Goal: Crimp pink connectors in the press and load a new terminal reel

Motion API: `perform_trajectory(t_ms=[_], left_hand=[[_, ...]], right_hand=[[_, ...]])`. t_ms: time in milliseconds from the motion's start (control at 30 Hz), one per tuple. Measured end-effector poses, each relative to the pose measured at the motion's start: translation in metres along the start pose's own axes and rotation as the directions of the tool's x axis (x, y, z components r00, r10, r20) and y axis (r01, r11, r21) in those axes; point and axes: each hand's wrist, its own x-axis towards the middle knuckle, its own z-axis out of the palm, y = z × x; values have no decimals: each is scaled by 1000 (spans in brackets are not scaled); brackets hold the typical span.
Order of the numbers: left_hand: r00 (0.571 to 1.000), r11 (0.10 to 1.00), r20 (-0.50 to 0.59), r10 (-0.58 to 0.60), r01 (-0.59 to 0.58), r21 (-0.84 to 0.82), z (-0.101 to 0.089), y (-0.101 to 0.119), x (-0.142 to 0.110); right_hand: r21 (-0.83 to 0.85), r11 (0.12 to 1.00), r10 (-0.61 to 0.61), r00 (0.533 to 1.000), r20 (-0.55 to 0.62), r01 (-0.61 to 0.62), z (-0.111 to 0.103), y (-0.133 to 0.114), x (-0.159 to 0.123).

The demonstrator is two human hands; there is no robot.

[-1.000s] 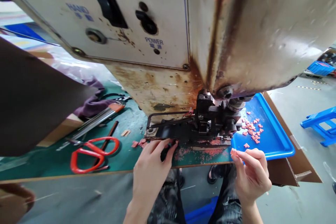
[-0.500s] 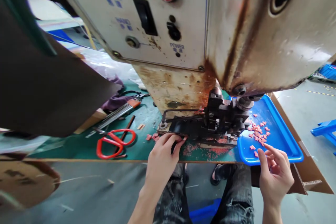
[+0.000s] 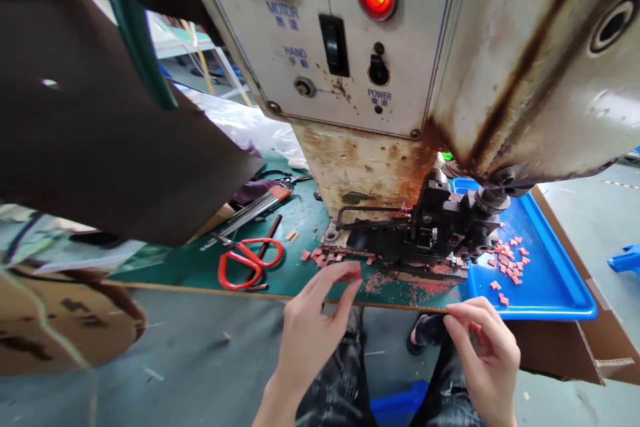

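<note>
Pink pieces point(image 3: 319, 258) lie on the table point(image 3: 295, 280) and in the blue tray point(image 3: 565, 293), right; probably light, stiff, best pinched by opposite edges. Right hand point(image 3: 493, 373): fingertips together; left hand point(image 3: 311, 321): cannot tell if gripping.

The person's left hand point(image 3: 315, 323) and right hand point(image 3: 487, 343) are bare, with slim fingers, and the visible left forearm point(image 3: 280, 390) is bare too. The legs wear black jeans point(image 3: 345, 383), washed to a patchy grey, with ripped places and pale frayed threads. A black shoe point(image 3: 431, 328), probably the person's own, shows beside the right leg, partly hidden and blurred.
</note>
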Motion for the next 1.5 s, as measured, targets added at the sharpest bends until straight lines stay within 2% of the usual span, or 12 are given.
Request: perform_trajectory(t_ms=[100,200,367,467,533,667,767,900,1033,1200,1300,1500], left_hand=[[997,992,75,10,0,-125,-2,21,-6],[992,987,87,90,-77,-140,0,27,-7],[989,990,41,139,-140,7,10,1,1],[985,982,-6,170,-169,79,20,-17,7],[979,975,-30,200,-197,101,25,-24,9],[985,979,-40,168,-162,126,29,-26,9],[994,989,-2,108,-107,103,27,-24,8],[997,995,21,72,-73,62,26,-24,6],[998,997,6,67,-67,47,27,-26,5],[996,994,15,88,-88,57,25,-25,6],[995,994,18,93,-94,50,24,-25,6],[999,998,36,41,-42,36,23,-23,4]], right_hand=[[32,999,27,997,75,-29,6,-5,4],[-18,1000,-3,990,142,6,-5,-2,14],[-287,956,71,997,16,-64,-68,32,38],[-483,863,142,989,-46,-146,-109,61,57],[-582,790,189,980,-65,-192,-127,79,71],[-616,762,223,974,-39,-199,-138,102,94],[-591,783,218,975,-33,-195,-136,104,101],[-490,844,222,973,-55,-220,-130,83,91],[-122,958,258,965,-46,-262,-115,36,66],[130,976,176,984,-20,-172,-91,-14,46],[207,970,125,992,14,-125,-83,-26,41],[267,960,100,994,-37,-86,-75,-39,33]])
